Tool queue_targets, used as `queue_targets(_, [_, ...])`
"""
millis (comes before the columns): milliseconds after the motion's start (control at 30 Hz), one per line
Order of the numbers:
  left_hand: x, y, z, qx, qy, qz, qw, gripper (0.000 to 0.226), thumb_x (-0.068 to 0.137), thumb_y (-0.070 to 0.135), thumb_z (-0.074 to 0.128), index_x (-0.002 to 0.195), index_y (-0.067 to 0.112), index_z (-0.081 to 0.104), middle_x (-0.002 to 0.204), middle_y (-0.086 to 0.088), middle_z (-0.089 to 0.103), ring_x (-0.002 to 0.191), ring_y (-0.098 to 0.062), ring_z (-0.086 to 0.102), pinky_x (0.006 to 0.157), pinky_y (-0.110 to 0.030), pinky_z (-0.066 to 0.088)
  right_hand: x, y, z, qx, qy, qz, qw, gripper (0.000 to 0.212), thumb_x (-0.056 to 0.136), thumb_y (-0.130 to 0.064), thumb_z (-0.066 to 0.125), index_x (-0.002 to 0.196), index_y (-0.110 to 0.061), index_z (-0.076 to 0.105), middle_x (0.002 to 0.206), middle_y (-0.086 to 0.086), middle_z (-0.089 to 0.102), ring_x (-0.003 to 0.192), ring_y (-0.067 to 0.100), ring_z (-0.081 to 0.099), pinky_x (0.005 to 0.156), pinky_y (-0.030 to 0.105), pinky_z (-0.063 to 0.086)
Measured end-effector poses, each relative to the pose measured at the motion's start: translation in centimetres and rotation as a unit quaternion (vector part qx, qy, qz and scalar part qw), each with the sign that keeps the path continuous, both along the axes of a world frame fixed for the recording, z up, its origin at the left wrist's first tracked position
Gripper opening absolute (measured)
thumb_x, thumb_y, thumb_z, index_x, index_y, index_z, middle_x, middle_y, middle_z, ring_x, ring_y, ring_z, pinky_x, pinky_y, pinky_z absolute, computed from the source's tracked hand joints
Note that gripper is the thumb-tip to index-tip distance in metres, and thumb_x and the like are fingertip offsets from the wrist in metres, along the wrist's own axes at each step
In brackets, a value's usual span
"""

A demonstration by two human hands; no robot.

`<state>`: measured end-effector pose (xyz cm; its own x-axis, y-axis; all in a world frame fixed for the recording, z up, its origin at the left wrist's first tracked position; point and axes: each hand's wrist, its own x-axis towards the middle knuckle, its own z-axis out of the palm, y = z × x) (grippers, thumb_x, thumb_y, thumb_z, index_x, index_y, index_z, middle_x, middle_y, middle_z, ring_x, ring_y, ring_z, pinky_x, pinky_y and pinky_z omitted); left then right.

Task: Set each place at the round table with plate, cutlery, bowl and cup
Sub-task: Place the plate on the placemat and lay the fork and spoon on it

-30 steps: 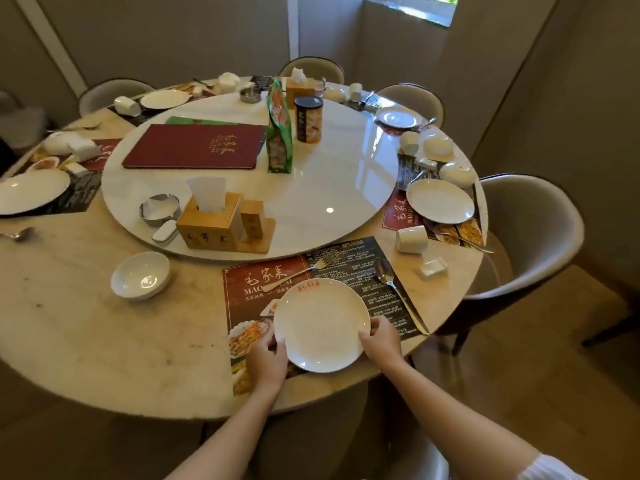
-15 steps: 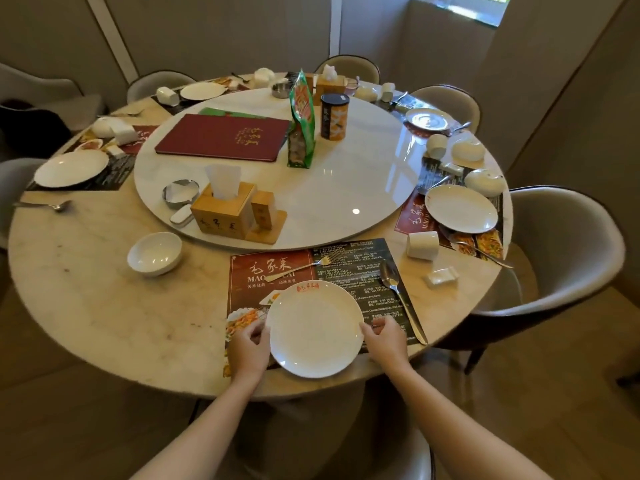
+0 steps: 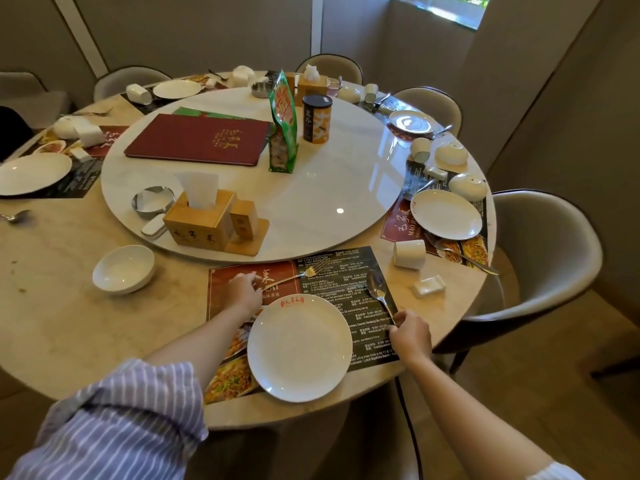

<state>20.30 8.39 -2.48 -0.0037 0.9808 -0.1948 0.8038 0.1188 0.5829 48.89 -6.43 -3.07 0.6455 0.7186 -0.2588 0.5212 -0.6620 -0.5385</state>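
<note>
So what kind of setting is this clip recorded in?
Most likely a private dining room in a Chinese restaurant: a round table with a lazy Susan, a red menu folder on it, and printed menu placemats at each seat.

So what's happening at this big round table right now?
A person is laying the nearest place. The plate already sits on the placemat. Their right hand pinches the handle end of the spoon beside the plate, and their left hand reaches to the handle of the fork lying above it. A white bowl waits off to the left, and a cup lies on its side to the right.
</note>
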Motion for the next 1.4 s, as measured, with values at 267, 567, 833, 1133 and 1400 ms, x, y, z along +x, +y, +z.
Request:
queue_targets(267, [0.2, 2.1, -1.9, -0.026, 0.014, -0.020, 0.999, 0.023, 0.089, 0.009, 0.061, 0.110, 0.018, 0.065, 0.118, -0.006, 0.060, 0.115, -0.025, 0.052, 0.093, -0.043, 0.051, 0.4, 0.9, -0.3, -0.005, 0.021, -0.008, 1.000, 0.016, 0.089, -0.013, 0.061, 0.105, -0.012, 0.062, 0.103, 0.004, 0.063, 0.086, 0.016, 0.055, 0.071, 0.028, 0.045])
queue_targets(567, [-0.3, 2.4, -2.2, -0.028, 0.025, -0.052, 0.998, 0.014, 0.087, 0.011, 0.064, 0.096, 0.021, 0.061, 0.112, -0.004, 0.059, 0.108, -0.023, 0.054, 0.091, -0.041, 0.051, -1.2, 1.3, 2.4, -0.011, 0.090, 0.052, 0.995, 0.005, 0.091, -0.014, 0.061, 0.087, -0.015, 0.060, 0.091, -0.002, 0.059, 0.079, 0.009, 0.055, 0.062, 0.023, 0.043])
queue_targets(833, [-0.1, 2.2, -1.3, -0.056, 0.086, -0.079, 0.992, 0.015, 0.088, 0.013, 0.064, 0.102, 0.016, 0.061, 0.113, -0.006, 0.060, 0.105, -0.023, 0.055, 0.087, -0.036, 0.051, -8.0, -1.7, 3.7, -0.090, 0.232, 0.128, 0.960, 0.009, 0.088, -0.016, 0.065, 0.097, -0.012, 0.063, 0.093, 0.005, 0.067, 0.071, 0.012, 0.064, 0.055, 0.018, 0.049])
queue_targets(1133, [-2.5, -0.7, 0.3, -0.071, 0.071, -0.075, 0.992, 0.009, 0.085, 0.011, 0.067, 0.093, 0.013, 0.067, 0.112, -0.008, 0.064, 0.092, -0.019, 0.055, 0.075, -0.029, 0.046, -12.3, -3.7, 2.9, -0.106, 0.205, 0.159, 0.960, 0.008, 0.089, -0.019, 0.066, 0.096, -0.014, 0.064, 0.095, 0.004, 0.066, 0.086, 0.016, 0.067, 0.077, 0.030, 0.059])
queue_targets(1400, [-5.2, -7.2, 2.2, -0.101, -0.101, 0.044, 0.989, 0.015, 0.084, 0.019, 0.070, 0.098, 0.013, 0.068, 0.102, -0.003, 0.067, 0.092, -0.018, 0.060, 0.074, -0.029, 0.048, -13.0, -3.9, 3.7, -0.110, 0.173, 0.174, 0.963, 0.006, 0.089, -0.015, 0.065, 0.084, -0.013, 0.063, 0.087, 0.006, 0.066, 0.081, 0.021, 0.069, 0.069, 0.031, 0.060])
